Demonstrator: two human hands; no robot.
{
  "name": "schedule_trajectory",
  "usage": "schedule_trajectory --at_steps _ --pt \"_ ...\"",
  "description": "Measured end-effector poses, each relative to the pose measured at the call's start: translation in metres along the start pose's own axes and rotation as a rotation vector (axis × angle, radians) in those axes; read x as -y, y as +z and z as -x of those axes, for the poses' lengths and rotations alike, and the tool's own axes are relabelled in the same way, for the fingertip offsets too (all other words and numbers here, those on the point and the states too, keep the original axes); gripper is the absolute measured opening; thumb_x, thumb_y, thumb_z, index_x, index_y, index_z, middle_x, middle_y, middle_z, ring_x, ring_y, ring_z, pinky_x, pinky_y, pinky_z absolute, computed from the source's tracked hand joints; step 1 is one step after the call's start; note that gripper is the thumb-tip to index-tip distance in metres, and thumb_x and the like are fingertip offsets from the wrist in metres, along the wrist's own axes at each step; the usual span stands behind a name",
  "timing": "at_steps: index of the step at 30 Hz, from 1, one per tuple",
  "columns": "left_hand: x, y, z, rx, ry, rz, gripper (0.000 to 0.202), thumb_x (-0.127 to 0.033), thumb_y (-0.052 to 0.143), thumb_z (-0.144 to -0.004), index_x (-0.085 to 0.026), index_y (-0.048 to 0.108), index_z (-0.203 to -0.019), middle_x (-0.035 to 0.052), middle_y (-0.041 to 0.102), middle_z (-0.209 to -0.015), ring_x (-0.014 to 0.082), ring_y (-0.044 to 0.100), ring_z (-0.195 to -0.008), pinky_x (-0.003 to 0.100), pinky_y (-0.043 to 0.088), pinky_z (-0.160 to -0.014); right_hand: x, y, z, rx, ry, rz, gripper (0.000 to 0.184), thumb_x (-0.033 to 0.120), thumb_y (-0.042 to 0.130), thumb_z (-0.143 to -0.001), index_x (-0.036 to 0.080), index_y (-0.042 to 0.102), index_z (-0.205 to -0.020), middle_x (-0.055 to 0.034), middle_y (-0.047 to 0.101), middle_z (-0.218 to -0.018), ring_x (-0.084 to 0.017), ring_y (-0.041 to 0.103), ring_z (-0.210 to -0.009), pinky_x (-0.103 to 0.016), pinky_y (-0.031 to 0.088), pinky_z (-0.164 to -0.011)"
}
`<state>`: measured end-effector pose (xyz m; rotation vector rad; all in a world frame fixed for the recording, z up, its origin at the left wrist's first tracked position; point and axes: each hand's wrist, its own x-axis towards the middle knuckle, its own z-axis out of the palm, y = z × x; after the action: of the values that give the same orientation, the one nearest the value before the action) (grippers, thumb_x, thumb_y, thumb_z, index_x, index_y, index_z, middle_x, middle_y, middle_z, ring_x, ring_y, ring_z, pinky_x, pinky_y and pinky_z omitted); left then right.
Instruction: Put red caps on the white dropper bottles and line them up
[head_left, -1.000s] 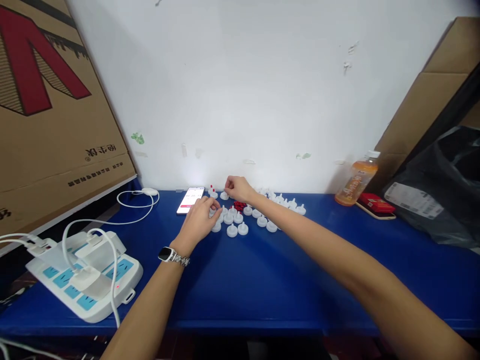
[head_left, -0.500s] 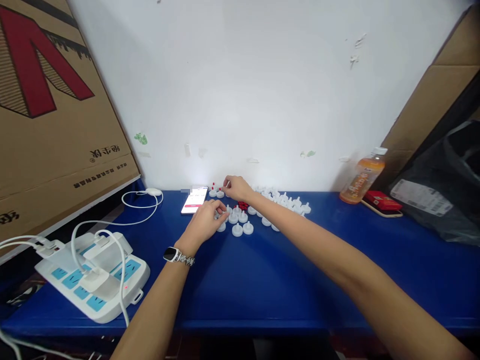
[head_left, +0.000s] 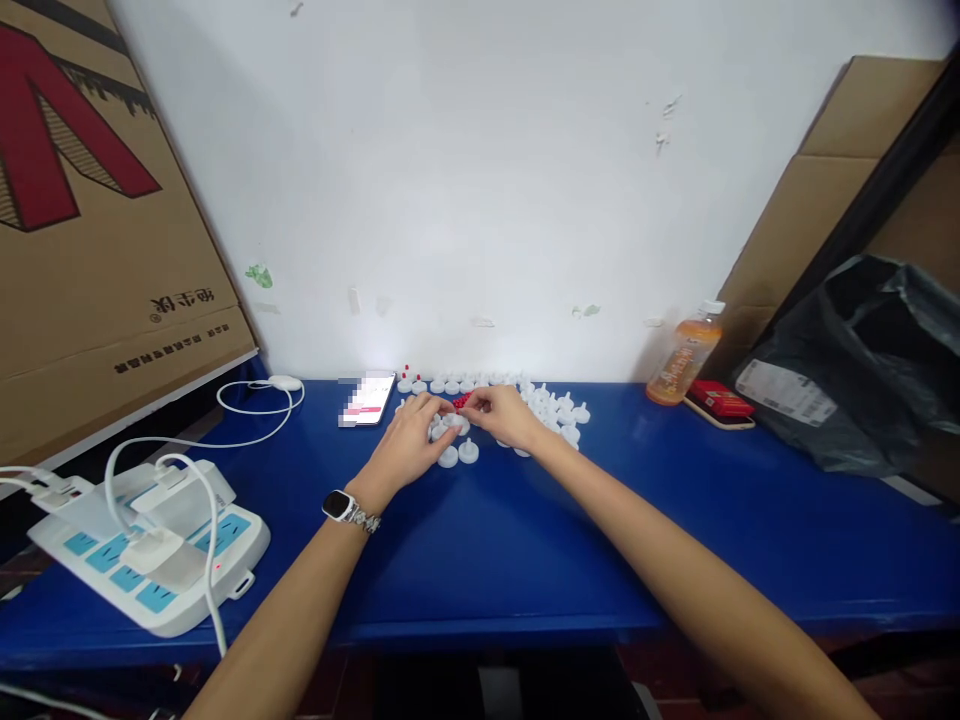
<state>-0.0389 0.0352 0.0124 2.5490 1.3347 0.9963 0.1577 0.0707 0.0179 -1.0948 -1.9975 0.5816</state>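
My left hand (head_left: pixel 411 435) curls over a cluster of white plastic nozzle caps (head_left: pixel 468 452), each a round base with a thin upright stem. Its thumb and forefinger close around one of them, partly covered by the fingers. At the small heap of red caps (head_left: pixel 463 400), my right hand (head_left: pixel 501 412) has thumb and fingertips drawn together in a pinch. Whatever lies between those tips is hidden. Along the wall runs a row of white nozzle caps (head_left: pixel 451 386); the leftmost ones carry red caps (head_left: pixel 407 368). More white nozzle caps (head_left: pixel 562 412) lie loosely right of my right hand.
A phone (head_left: pixel 369 398) lies left of the caps. A power strip (head_left: pixel 157 560) with plugs and white cables sits at the left. On the right are an orange drink bottle (head_left: pixel 684 360), a red box (head_left: pixel 720 398) on a phone-like slab, and a dark plastic bag (head_left: pixel 847 370).
My right hand has come from the back row of nozzle caps toward me, to the red heap. My left hand stays by the front nozzle caps. The view has turned slightly right.
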Motion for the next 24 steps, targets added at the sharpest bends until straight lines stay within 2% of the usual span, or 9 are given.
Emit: schedule_trajectory --at_steps 3,5,7,9,11,13,17,24 --pt "-0.002 0.001 0.0 0.002 0.018 -0.017 0.033 -0.046 0.051 -0.096 -0.024 0.059 -0.12 0.0064 0.063 -0.114 0.0259 0.055 -0.109 0.042 0.043 -0.094 0.007 -0.003 0.002 -0.031 0.008 -0.18 0.023 0.039 0.065 -0.082 0.018 0.075 -0.078 -0.0014 0.07 -0.067 -0.015 0.058 -0.061 -0.025 0.042 -0.057" --pt "0.0 0.0 0.0 0.028 0.002 -0.02 0.033 -0.047 0.048 -0.098 -0.025 0.06 -0.12 0.006 0.066 -0.11 0.0261 0.056 -0.106 0.043 0.043 -0.092 0.01 -0.003 0.003 -0.042 0.0 -0.219 0.028 0.042 0.062 -0.085 0.018 0.075 -0.083 -0.0025 0.072 -0.072 -0.015 0.059 -0.062 -0.026 0.043 -0.059" --pt "0.004 -0.001 -0.001 0.046 -0.028 -0.019 0.035 -0.048 0.048 -0.097 -0.024 0.063 -0.117 0.006 0.067 -0.105 0.0261 0.057 -0.101 0.042 0.044 -0.088 0.009 -0.002 0.006 -0.058 -0.017 -0.089 0.029 0.038 0.055 -0.091 0.018 0.075 -0.085 -0.0035 0.073 -0.077 -0.016 0.06 -0.068 -0.028 0.044 -0.067" --pt "0.008 -0.003 -0.001 0.047 -0.05 -0.011 0.037 -0.05 0.048 -0.097 -0.023 0.064 -0.115 0.0066 0.068 -0.105 0.0261 0.058 -0.1 0.041 0.044 -0.086 0.005 0.0 0.008 -0.05 -0.039 0.201 0.028 0.031 0.052 -0.093 0.019 0.074 -0.081 -0.0052 0.073 -0.08 -0.019 0.06 -0.079 -0.034 0.042 -0.08" --pt "0.009 -0.005 -0.001 0.048 -0.06 -0.005 0.036 -0.05 0.049 -0.096 -0.022 0.065 -0.113 0.007 0.069 -0.107 0.0263 0.058 -0.099 0.04 0.044 -0.084 0.001 0.003 0.008 -0.001 -0.058 0.484 0.023 0.029 0.056 -0.091 0.02 0.074 -0.079 -0.0083 0.073 -0.088 -0.024 0.058 -0.093 -0.039 0.036 -0.088" --pt "0.008 -0.006 -0.001 0.057 -0.059 -0.008 0.035 -0.05 0.049 -0.096 -0.022 0.066 -0.11 0.0066 0.069 -0.106 0.0264 0.058 -0.099 0.039 0.044 -0.083 -0.001 0.007 0.007 0.043 -0.055 0.631 0.019 0.032 0.06 -0.09 0.02 0.075 -0.084 -0.011 0.071 -0.097 -0.028 0.055 -0.101 -0.042 0.032 -0.09" --pt "0.004 -0.006 -0.001 0.062 -0.035 -0.015 0.033 -0.048 0.05 -0.096 -0.023 0.067 -0.109 0.0059 0.069 -0.106 0.0257 0.057 -0.1 0.038 0.045 -0.083 -0.003 0.016 0.003 0.074 -0.043 0.722 0.02 0.035 0.061 -0.09 0.02 0.075 -0.09 -0.0119 0.069 -0.101 -0.029 0.053 -0.103 -0.042 0.029 -0.09" --pt "0.008 -0.001 -0.001 0.076 -0.014 -0.031 0.033 -0.047 0.05 -0.096 -0.022 0.066 -0.111 0.0067 0.068 -0.105 0.0252 0.056 -0.101 0.039 0.044 -0.087 0.0 0.016 0.002 0.055 -0.079 0.715 0.016 0.025 0.059 -0.09 0.018 0.072 -0.084 -0.0119 0.07 -0.099 -0.028 0.054 -0.102 -0.042 0.031 -0.091"
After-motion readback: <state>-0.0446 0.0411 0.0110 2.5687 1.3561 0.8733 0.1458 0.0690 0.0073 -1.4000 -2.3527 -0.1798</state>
